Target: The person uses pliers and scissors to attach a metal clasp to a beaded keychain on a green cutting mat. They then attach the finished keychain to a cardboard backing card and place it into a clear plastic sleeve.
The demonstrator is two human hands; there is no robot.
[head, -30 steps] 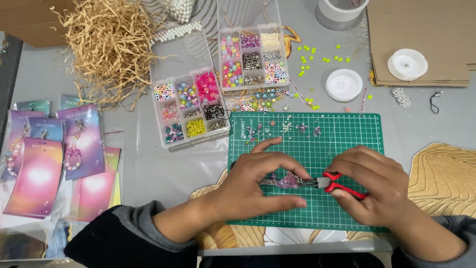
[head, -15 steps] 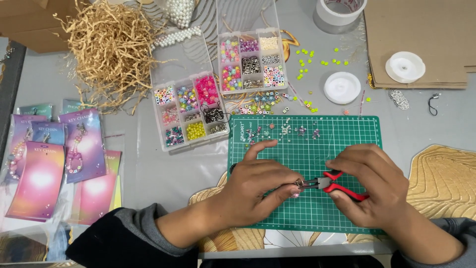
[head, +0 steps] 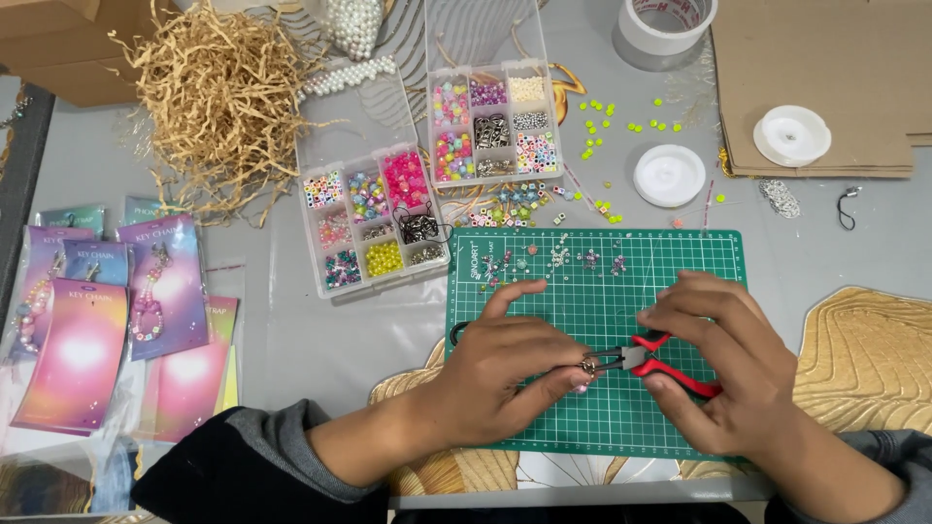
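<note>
A grey worktop is carrying everything, with a pile of flat brown cardboard lying at its far right corner and a heap of tan paper shred spreading toward the far left. Along the left edge, a fan of pink and purple packaged keychain cards is lying flat. A green cutting mat is sitting near the front edge, slightly right of centre, and both hands are working over it.

Two clear bead boxes are standing beyond the mat: the nearer bead box just off the mat's far left corner, the farther bead box behind the mat's far edge. A roll of tape is sitting at the far edge, and two white thread spools are lying to the right of the boxes, one of them on the cardboard.

The left hand is curling over the mat, thumb and fingers pinching a small metal ring piece; the index finger is lifting free. The right hand is wrapping closed around the red handles of a pair of pliers, whose tip is meeting the ring piece at the middle of the mat. Loose beads are lying scattered along the mat's far edge.
</note>
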